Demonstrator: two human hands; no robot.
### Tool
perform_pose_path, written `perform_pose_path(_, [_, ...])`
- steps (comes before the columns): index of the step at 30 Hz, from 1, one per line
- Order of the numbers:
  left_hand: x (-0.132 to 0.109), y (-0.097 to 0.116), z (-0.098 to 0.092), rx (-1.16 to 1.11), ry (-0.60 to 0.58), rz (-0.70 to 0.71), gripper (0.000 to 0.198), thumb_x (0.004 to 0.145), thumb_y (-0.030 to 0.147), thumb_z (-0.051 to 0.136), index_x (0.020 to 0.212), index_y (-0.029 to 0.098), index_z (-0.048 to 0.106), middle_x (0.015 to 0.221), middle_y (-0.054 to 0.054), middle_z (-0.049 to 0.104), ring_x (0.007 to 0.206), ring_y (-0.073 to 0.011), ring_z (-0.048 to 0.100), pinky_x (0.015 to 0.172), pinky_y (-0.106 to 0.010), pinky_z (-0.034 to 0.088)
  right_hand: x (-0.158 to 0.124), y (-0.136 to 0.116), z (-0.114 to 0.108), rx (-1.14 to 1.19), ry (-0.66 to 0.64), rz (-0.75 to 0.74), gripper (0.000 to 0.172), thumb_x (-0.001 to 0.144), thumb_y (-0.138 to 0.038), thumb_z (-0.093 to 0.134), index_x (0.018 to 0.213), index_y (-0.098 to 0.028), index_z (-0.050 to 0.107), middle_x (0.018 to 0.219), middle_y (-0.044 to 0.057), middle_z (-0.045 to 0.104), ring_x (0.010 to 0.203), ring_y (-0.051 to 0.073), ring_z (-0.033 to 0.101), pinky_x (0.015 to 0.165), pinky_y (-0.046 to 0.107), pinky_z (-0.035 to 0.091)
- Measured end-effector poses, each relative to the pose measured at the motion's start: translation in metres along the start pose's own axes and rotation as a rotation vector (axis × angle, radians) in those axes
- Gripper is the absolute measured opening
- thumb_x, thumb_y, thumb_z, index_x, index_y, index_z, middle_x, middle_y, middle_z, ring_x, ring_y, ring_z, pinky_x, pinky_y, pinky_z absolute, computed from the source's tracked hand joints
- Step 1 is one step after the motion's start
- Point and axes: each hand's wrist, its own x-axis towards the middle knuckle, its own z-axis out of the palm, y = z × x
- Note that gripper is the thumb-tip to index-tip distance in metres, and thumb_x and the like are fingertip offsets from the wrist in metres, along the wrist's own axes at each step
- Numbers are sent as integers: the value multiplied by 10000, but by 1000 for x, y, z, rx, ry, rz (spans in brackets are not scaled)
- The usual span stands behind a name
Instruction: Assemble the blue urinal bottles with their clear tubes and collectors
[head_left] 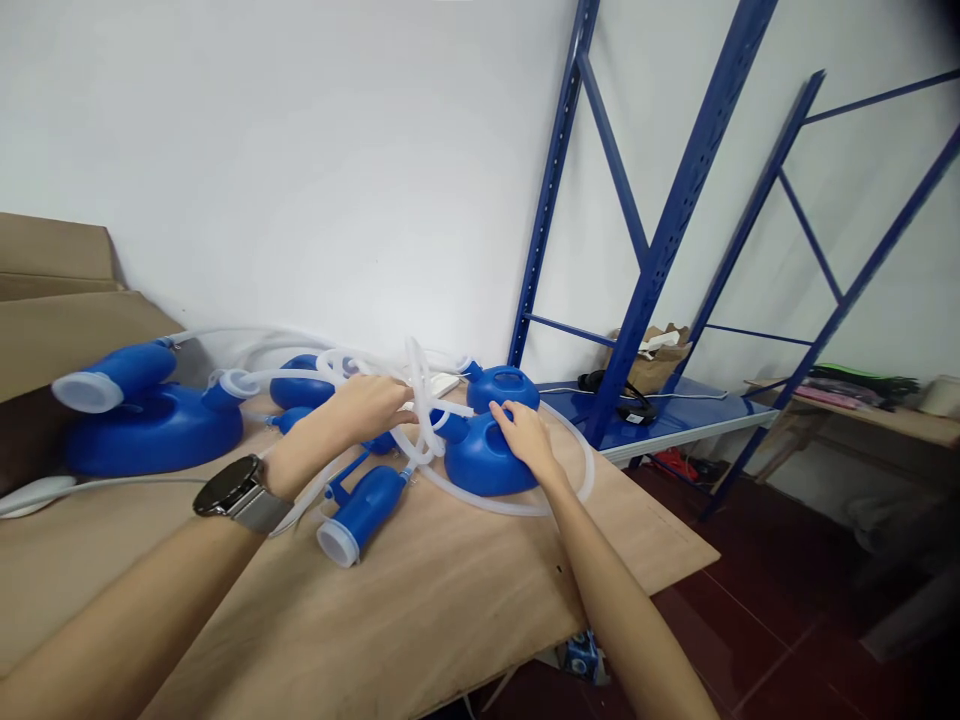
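Observation:
My right hand (523,432) is closed on the handle of a round blue bottle (484,462) on the wooden table. My left hand (379,402), with a watch on its wrist, is closed round white tubing (420,385) just left of that bottle's neck; its fingertips are partly hidden. A second round blue bottle (501,384) stands right behind. In front of my left hand lies a blue cup-shaped piece (371,510) with a white cap, joined to the tubing. Loops of clear hose circle the bottle's base.
At the left, a large blue bottle (154,430) has another capped blue piece (124,375) on top, beside a cardboard box (67,320). Blue shelving (667,220) rises beyond the right edge of the table (465,610). Further right is a wooden bench (892,415).

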Motion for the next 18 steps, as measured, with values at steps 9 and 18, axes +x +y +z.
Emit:
perform_pose_path(9, [-9,-14,-23,74,-57,-79,249,889,399,662,1021,221,776,972,-135,774,921,-350,726,796,-395,516,0,1,2,-12,4,-8,446,1041,-528,416,882,-227,703,978,95,767,911,253,693,730,303,426])
perform_pose_path(18, [-8,-6,-28,86,-61,-64,255,901,403,651,1091,281,769,1012,-110,782,929,-343,732,727,-361,517,-1,1,0,-8,-9,-4,448,1042,-524,413,862,-225,694,965,90,761,920,274,695,727,320,420])
